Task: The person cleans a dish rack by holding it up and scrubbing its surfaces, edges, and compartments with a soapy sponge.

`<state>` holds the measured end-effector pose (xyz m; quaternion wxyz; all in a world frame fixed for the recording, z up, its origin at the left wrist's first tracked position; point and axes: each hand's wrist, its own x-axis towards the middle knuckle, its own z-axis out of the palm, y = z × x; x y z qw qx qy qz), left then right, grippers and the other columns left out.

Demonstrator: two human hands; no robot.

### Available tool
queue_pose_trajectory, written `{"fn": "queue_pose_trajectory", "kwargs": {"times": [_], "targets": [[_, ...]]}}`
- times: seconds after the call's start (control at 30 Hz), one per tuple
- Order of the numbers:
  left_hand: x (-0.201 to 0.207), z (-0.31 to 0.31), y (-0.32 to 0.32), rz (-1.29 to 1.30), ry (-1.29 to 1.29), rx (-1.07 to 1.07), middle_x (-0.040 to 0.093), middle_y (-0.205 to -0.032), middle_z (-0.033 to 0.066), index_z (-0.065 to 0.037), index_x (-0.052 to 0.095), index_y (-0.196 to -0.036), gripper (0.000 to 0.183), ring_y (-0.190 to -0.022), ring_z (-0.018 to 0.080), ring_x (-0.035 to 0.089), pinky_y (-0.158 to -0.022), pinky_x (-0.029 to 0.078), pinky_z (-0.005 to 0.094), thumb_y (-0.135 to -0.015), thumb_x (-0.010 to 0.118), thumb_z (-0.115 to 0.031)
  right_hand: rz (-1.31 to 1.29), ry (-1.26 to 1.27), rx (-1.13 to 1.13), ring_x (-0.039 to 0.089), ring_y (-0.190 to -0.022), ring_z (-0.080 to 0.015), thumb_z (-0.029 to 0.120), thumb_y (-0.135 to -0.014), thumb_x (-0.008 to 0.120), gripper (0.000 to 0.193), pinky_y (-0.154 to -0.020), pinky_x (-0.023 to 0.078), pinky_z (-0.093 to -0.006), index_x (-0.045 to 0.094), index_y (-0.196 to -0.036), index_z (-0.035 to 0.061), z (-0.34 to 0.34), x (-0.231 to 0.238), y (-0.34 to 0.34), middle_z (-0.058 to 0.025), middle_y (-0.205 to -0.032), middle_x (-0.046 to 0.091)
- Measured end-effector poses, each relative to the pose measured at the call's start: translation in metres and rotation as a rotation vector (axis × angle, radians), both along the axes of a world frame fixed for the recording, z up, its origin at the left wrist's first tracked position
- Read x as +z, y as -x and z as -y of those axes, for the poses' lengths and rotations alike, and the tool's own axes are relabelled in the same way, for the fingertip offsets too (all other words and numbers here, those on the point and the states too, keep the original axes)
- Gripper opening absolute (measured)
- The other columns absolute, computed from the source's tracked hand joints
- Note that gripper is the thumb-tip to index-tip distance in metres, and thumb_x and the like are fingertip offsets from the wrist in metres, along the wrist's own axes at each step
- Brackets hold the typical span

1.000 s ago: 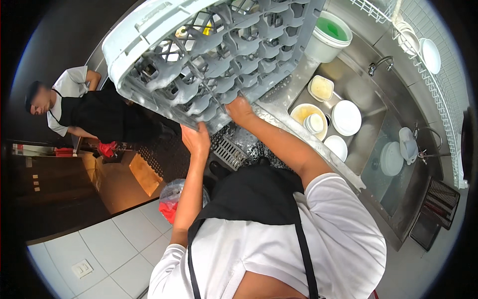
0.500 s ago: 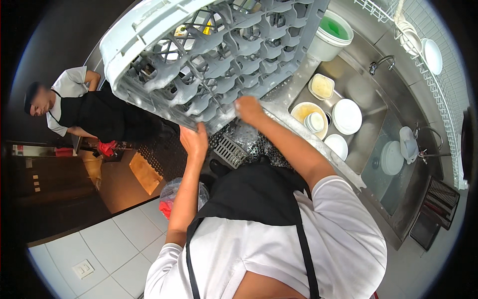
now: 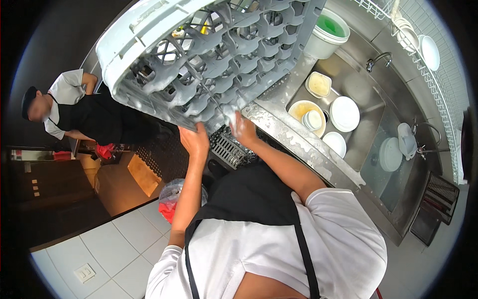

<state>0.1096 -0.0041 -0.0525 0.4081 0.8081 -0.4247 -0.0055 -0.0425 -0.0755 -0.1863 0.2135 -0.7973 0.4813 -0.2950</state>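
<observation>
A large grey dish rack (image 3: pixel 219 65) with a grid of curved dividers stands tilted up on edge in front of me. White foam streaks its dividers and lower wall. My left hand (image 3: pixel 194 142) grips the rack's lower edge, its thumb on the near side. Close to the lower right part of the rack, my right hand (image 3: pixel 244 130) has its fingers curled together, with foam on them and between them and the rack. Whatever lies in those fingers is hidden by the foam and too small to make out.
To the right, a steel sink (image 3: pixel 366 74) holds white plates (image 3: pixel 344 113) and bowls. A white bucket (image 3: pixel 326 37) with green liquid stands behind it. Another basin (image 3: pixel 373 174) holds water and plates. A co-worker in a black apron (image 3: pixel 92 117) stands at the left. A floor grate (image 3: pixel 226 151) lies below.
My right hand has moved down and slightly left along the rack's lower edge. The left hand keeps its hold, and the rack has shifted slightly left.
</observation>
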Motion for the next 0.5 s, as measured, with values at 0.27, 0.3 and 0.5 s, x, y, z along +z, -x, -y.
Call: {"fn": "queue_pose_trajectory", "kwargs": {"times": [0.27, 0.3, 0.5], "targets": [[0.008, -0.004, -0.006, -0.048, -0.007, -0.060, 0.062, -0.125, 0.0327, 0.009, 0.058, -0.125, 0.045, -0.118, 0.0513, 0.058, -0.099, 0.045, 0.0516, -0.086, 0.066, -0.014, -0.319, -0.082, -0.063, 0.066, -0.060, -0.0382, 0.026, -0.101, 0.053, 0.034, -0.055, 0.052, -0.0524, 0.067, -0.127, 0.0099, 0.088, 0.011, 0.085, -0.0192, -0.069, 0.068], [0.006, -0.004, -0.007, -0.049, -0.018, -0.051, 0.062, -0.125, 0.0325, 0.009, 0.059, -0.124, 0.045, -0.118, 0.0511, 0.058, -0.099, 0.045, 0.0513, -0.086, 0.066, -0.014, -0.318, -0.080, -0.064, 0.066, -0.060, -0.0382, 0.026, -0.101, 0.053, 0.034, -0.055, 0.052, -0.0524, 0.067, -0.127, 0.0099, 0.083, 0.005, 0.082, -0.0192, -0.069, 0.068], [0.000, -0.003, -0.009, -0.041, -0.057, -0.050, 0.063, -0.120, 0.0356, 0.011, 0.053, -0.126, 0.049, -0.114, 0.0536, 0.058, -0.097, 0.046, 0.0523, -0.085, 0.065, -0.012, -0.163, -0.080, 0.392, 0.067, -0.063, -0.0391, 0.029, -0.092, 0.061, 0.046, -0.059, 0.052, -0.0518, 0.061, -0.137, 0.0163, -0.027, 0.019, -0.019, -0.0183, -0.070, 0.066]]}}
